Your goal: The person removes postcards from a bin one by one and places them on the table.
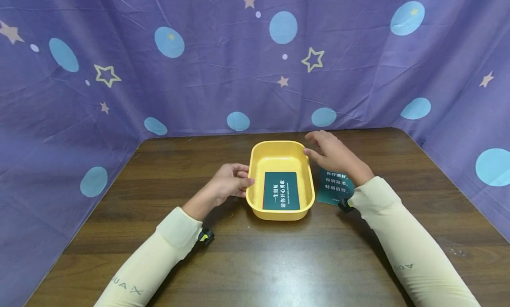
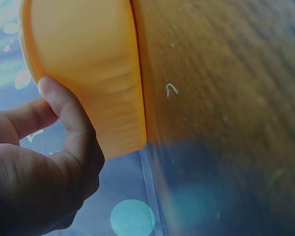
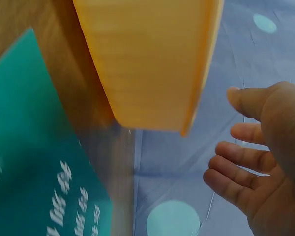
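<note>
A deep yellow plastic tray (image 1: 280,215) with rounded corners stands on the table. Inside it lies a dark green card (image 1: 281,191) printed with white characters. My left hand (image 1: 231,183) pinches the tray's left rim, thumb on the edge and fingers against the outer side. Over by the far right corner, my right hand (image 1: 330,151) hovers with fingers spread loosely and nothing in its grasp. The right wrist view shows a gap between that hand and the tray wall (image 3: 147,64). Below the right forearm, a second green card (image 1: 332,187) with white writing lies beside the tray, partly covered by the wrist.
The brown wooden table (image 1: 255,262) reaches back to a purple curtain (image 1: 207,76) with stars and blue dots, which also hangs along both sides. Dark wrist devices (image 1: 206,237) show beneath the cream sleeves (image 1: 402,236).
</note>
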Demonstrator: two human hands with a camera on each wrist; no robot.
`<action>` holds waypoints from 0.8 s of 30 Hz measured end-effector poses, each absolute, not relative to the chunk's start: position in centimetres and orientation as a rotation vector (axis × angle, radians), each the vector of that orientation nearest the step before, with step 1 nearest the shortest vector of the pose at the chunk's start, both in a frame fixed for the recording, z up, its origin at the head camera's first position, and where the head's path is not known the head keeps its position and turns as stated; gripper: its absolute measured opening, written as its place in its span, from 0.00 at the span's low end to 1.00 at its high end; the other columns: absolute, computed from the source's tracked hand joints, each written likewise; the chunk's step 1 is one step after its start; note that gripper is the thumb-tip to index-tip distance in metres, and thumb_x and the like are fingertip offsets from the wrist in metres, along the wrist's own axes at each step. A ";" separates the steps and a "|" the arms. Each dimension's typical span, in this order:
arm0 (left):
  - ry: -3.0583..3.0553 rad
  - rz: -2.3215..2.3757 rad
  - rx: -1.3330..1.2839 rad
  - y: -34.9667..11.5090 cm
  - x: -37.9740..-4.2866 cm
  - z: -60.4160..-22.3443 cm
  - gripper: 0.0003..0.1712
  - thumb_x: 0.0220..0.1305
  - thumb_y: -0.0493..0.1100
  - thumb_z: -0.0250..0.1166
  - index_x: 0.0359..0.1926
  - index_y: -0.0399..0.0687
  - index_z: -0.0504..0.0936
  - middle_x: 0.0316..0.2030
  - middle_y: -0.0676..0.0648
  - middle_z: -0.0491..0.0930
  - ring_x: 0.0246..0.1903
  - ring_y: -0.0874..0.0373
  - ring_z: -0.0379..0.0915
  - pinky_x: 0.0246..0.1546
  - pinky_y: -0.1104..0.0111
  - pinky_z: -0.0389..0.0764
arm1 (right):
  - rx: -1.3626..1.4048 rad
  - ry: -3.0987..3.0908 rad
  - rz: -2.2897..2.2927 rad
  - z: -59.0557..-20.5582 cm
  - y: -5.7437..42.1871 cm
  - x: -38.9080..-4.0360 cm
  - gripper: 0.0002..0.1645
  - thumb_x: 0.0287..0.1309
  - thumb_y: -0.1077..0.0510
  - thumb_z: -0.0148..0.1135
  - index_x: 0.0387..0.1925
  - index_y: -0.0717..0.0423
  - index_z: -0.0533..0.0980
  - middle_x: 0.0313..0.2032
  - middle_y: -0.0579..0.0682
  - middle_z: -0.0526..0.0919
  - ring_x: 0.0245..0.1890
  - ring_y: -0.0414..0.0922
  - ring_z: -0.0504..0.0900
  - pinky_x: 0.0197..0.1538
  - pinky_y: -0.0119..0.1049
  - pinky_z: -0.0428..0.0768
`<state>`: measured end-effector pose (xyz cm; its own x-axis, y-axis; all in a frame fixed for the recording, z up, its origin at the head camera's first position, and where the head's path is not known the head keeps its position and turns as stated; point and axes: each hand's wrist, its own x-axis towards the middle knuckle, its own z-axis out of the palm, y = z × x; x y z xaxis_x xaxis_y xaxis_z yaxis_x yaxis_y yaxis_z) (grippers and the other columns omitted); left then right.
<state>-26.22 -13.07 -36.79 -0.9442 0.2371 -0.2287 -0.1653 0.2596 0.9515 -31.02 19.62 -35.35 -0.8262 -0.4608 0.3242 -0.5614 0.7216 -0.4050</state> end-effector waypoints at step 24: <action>2.196 1.739 0.064 -13.1 -26.3 -36.8 0.29 0.66 0.29 0.66 0.66 0.28 0.70 0.40 0.45 0.75 0.28 0.55 0.77 0.27 0.68 0.87 | 1.013 -2.882 0.570 -36.3 14.4 -29.1 0.48 0.69 0.39 0.63 0.76 0.64 0.60 0.70 0.63 0.69 0.71 0.59 0.67 0.73 0.55 0.68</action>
